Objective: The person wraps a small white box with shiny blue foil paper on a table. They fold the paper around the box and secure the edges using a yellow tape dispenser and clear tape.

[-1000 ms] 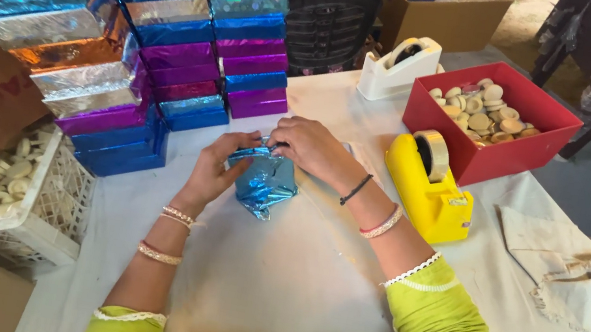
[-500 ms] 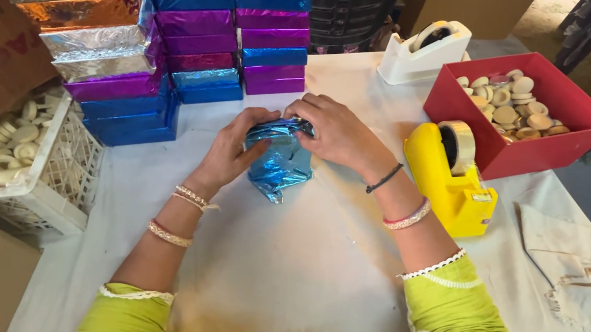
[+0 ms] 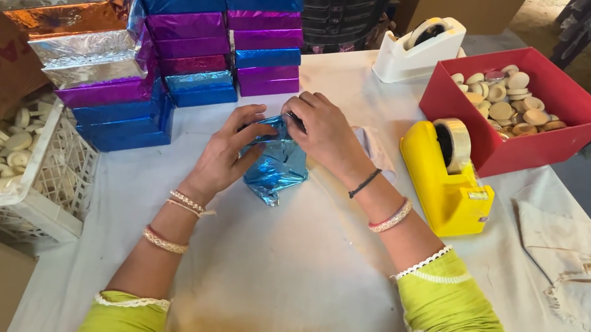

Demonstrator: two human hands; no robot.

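Both my hands are on a small package wrapped in shiny blue foil [image 3: 278, 167], which rests on the white cloth-covered table [image 3: 276, 283]. My left hand [image 3: 227, 154] grips its left side with the fingers curled onto the foil. My right hand [image 3: 321, 130] presses down on the top right edge, folding the foil over. The lower end of the foil sticks out crumpled below my hands. What is inside the wrapping is hidden.
Stacks of foil-wrapped boxes [image 3: 173, 33] in blue, purple, silver and orange stand at the back left. A white crate of pale round discs [image 3: 0, 164] sits left. A yellow tape dispenser [image 3: 449, 180], a white tape dispenser [image 3: 419, 51] and a red box of discs [image 3: 517, 107] stand right.
The hands have kept working the foil on the package, the right hand pressing more onto its top. The view has shifted slightly.
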